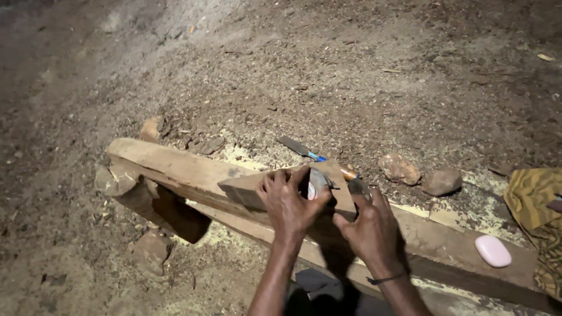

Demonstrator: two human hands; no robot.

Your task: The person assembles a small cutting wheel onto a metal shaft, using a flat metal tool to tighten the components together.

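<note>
- Head view looks down on a bare earth floor (363, 70) strewn with wood chips and pale sawdust, thickest just beside the timber, which I judge to be waste from shaping already done here.
- A long wooden beam (175, 167) lies slantwise across the ground, its far end propped on a stone (114, 180); it serves as the bench, and both hands work on top of it.
- On the beam rests a shorter wooden block (246, 190), wedge-like and rough; it lies under both hands, near the beam's middle, and looks only partly worked, its faces uneven.
- The left hand (290, 205) presses on the block, fingers curled over a small round metal thing (316, 186) whose kind I cannot tell.
- The right hand (372, 228) closes its fingers on the block's near edge, just beside the left; a thin band sits on its wrist.
- Patterned cloth (535, 199) shows at the right edge.
- Two stones (400, 168) lie beyond the beam, near the hands.
- A chisel (301, 148) with a blue collar lies in the shavings, untouched, apart from both hands.
- A pink oval bar (493, 250) sits on the beam, well apart to the right.
</note>
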